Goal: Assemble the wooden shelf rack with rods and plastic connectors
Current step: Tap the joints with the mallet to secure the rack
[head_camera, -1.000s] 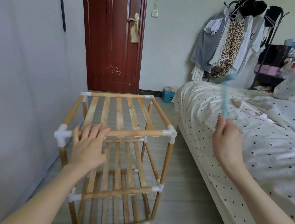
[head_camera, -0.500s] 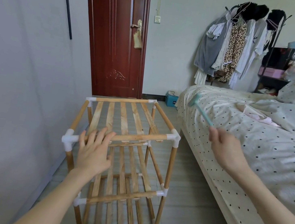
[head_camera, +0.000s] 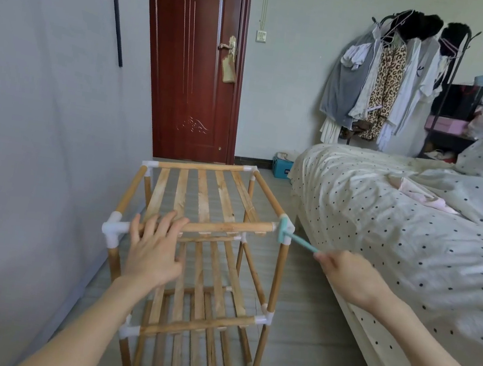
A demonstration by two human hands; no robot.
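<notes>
Bedroom floor between wall and bed (head_camera: 382, 233), and the rack (head_camera: 204, 239) stands there, three tiers up. Left hand (head_camera: 153, 248) lies flat, fingers straight, on the front top rod (head_camera: 227, 228). Right hand (head_camera: 348, 275) grips the mallet (head_camera: 291, 236), handle slanting up-left, head touching the front right connector (head_camera: 286, 228). That corner sits left of the right hand, clearly the nearer one

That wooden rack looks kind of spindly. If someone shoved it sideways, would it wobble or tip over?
Probably some wobble: the wooden rack is thin rods pushed into white plastic connectors. It looks light, being mostly open slats. It stands taller than it is wide, so a hard shove might tip it; the left hand rests on the top front rod while the right hand taps with a small teal mallet.
</notes>
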